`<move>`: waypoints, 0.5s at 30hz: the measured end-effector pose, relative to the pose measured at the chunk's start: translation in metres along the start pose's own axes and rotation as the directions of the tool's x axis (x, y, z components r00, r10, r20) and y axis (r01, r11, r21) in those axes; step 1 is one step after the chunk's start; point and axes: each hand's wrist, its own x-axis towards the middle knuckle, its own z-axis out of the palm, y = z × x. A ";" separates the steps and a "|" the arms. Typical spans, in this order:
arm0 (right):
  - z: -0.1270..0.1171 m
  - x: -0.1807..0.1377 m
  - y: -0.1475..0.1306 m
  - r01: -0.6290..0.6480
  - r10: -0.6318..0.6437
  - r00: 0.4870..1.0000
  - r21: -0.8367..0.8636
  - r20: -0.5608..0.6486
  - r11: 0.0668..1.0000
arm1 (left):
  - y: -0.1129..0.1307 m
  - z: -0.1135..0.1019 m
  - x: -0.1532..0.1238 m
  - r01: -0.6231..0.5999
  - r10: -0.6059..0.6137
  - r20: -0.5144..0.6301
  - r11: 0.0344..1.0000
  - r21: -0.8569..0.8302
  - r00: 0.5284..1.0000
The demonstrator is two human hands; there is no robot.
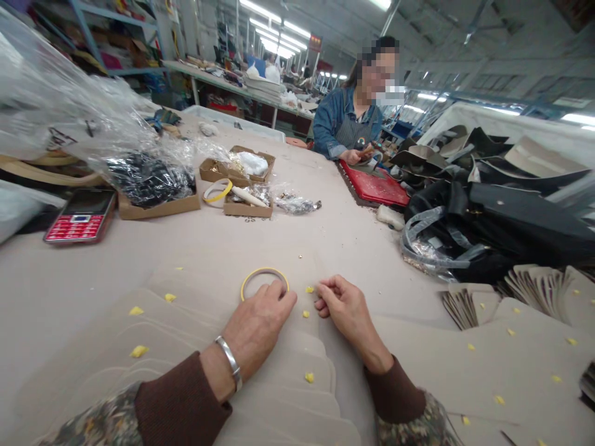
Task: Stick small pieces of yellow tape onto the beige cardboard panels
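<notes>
My left hand rests palm down on a fanned stack of beige cut pieces, its fingertips on the near edge of a thin yellow tape ring. My right hand lies just to the right, fingers curled and pinched together at the edge of a beige piece; whether it holds anything I cannot tell. Small yellow scraps dot the beige pieces around both hands. A silver bracelet sits on my left wrist.
A red phone lies at the left. Cardboard boxes with hardware and plastic bags stand behind, beside another tape ring. Dark leather pieces pile up at the right. A co-worker works over a red mat.
</notes>
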 end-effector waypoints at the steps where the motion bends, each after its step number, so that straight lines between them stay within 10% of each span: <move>1: 0.000 -0.002 -0.001 0.041 -0.042 0.999 -0.041 -0.009 0.998 | 0.000 0.000 0.000 0.001 0.000 -0.009 1.000 0.014 1.000; 6: 0.009 -0.003 -0.008 0.241 -0.278 0.960 -0.401 -0.036 0.884 | -0.004 0.001 0.004 -0.036 0.044 -0.078 0.995 0.090 0.996; 15: -0.006 0.003 -0.020 0.291 -0.240 0.956 -0.448 0.168 0.846 | -0.015 -0.004 0.002 -0.134 0.113 -0.175 0.985 -0.112 0.978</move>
